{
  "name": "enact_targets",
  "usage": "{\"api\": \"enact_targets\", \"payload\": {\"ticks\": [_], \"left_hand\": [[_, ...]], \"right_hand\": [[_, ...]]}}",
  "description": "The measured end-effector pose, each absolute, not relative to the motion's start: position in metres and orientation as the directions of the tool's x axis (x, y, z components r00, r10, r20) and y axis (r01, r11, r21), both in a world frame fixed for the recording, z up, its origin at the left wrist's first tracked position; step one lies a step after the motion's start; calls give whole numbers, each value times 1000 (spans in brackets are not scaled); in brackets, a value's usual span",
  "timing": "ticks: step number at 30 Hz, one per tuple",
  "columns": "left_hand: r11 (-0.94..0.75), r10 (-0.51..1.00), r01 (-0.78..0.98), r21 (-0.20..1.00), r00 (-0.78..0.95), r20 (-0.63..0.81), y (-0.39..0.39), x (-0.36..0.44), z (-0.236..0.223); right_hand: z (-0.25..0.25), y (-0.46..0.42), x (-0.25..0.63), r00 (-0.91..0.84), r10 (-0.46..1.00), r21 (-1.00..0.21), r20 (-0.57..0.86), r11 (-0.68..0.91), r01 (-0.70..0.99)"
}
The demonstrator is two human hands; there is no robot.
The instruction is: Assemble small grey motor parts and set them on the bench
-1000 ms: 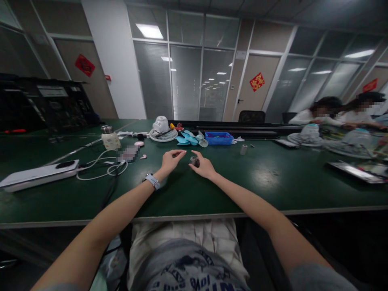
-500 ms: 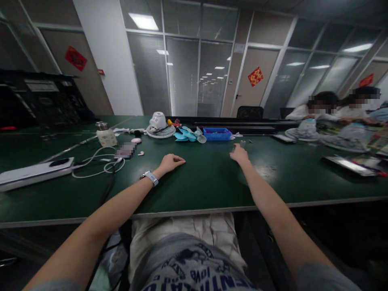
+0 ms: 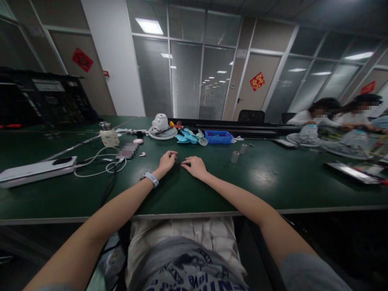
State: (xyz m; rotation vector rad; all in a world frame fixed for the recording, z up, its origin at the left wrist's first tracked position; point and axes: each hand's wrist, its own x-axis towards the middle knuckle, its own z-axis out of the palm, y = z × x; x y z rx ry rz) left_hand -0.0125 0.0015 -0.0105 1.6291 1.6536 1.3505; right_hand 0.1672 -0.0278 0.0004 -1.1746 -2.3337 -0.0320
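While the left hand (image 3: 167, 162) and right hand (image 3: 195, 166) face each other above the counter (image 3: 194, 198), the front metal cylinder (image 3: 235, 157) stands upright to the right of the right hand, apart from it. The rear metal cylinder (image 3: 243, 148) stands just behind and to the right of the front one. Both hands are loosely curved, fingertips drawn in; whether either pinches a small part cannot be told.

One second earlier, the right hand gripped a cylinder beside the left hand; half a second later it was extended to the rear cylinder's position. Now both cylinders rest on the counter and the right hand is back beside the left.

Legible lettering: "love" on the grey shirt (image 3: 182, 250). Gold characters on the red door poster (image 3: 257, 82) are too small to read.
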Motion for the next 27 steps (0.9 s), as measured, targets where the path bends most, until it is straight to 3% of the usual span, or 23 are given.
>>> {"api": "enact_targets", "payload": {"ticks": [4, 7, 10, 13, 15, 27], "left_hand": [[-169, 936, 482, 860, -196, 293, -4, -10, -6], [-150, 943, 476, 866, -194, 270, -7, -9, -3], [-168, 946, 493, 854, -163, 280, -7, -8, -3], [-204, 943, 501, 841, -131, 306, -4, -9, -5], [-214, 941, 491, 844, -127, 313, -2, -9, -7], [-240, 945, 483, 842, -81, 316, 2, -11, -10]], "right_hand": [[19, -26, 186, -446, 746, -195, 495, 596, 779], [46, -24, 231, -327, 729, -138, 601, 498, 856], [68, -19, 291, -76, 738, -182, 671, 263, 947], [75, -11, 342, 182, 796, -274, 578, -21, 961], [74, -7, 362, 266, 822, -311, 503, -115, 943], [63, 1, 369, 325, 863, -359, 387, -184, 915]]}}
